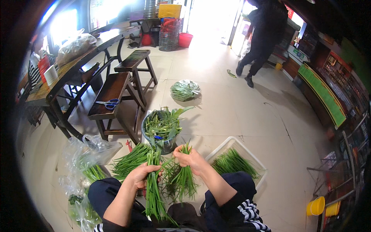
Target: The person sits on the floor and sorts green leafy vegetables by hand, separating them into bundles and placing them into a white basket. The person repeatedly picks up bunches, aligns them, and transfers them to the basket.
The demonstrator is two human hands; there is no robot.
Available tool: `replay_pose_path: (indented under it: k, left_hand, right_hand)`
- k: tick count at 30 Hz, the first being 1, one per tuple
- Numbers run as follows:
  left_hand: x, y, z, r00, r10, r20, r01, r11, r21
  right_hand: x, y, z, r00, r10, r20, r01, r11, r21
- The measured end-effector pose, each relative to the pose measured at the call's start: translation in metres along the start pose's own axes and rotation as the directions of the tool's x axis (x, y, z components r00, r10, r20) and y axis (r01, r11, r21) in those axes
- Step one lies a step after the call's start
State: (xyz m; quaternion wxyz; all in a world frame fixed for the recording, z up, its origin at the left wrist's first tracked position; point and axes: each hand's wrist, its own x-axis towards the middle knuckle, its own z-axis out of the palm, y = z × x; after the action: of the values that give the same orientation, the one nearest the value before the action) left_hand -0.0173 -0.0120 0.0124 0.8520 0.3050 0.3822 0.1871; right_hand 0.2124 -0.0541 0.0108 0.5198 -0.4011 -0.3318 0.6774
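Note:
My left hand grips a thick bunch of long green chives, its cut ends up and its leaves hanging over my lap. To the right, my right hand holds a smaller bunch of chives with tips pointing down. A loose pile of chives lies on the floor behind my left hand. Right of my knees, a white plastic basket contains more chives. Just beyond my hands stands a bucket heaped with green leaf trimmings. Scattered thin leaves lie between my hands, partly hidden.
Scissors with blue handles rest on a wooden bench beside a long table. Plastic bags of greens lie at my left. A tied bag of greens sits ahead. Farther off, a person in dark clothes is walking.

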Motion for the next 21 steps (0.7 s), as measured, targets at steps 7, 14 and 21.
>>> replay_pose_path:
  k: [7,14,21]
  left_hand:
    - [0.001,-0.001,0.000,0.995,0.050,-0.081,-0.055,0.997,-0.054]
    - [0.011,-0.007,0.007,0.999,0.026,-0.036,-0.027,0.999,-0.035]
    - [0.013,-0.008,0.006,0.993,-0.009,-0.118,0.008,1.000,-0.004]
  right_hand:
    - [0.007,0.005,-0.005,0.947,0.080,-0.311,-0.104,0.993,-0.060]
    - [0.006,0.025,0.010,0.998,0.036,-0.055,-0.029,0.992,0.127]
    - [0.012,0.003,0.000,0.944,0.028,-0.330,0.067,0.959,0.274]
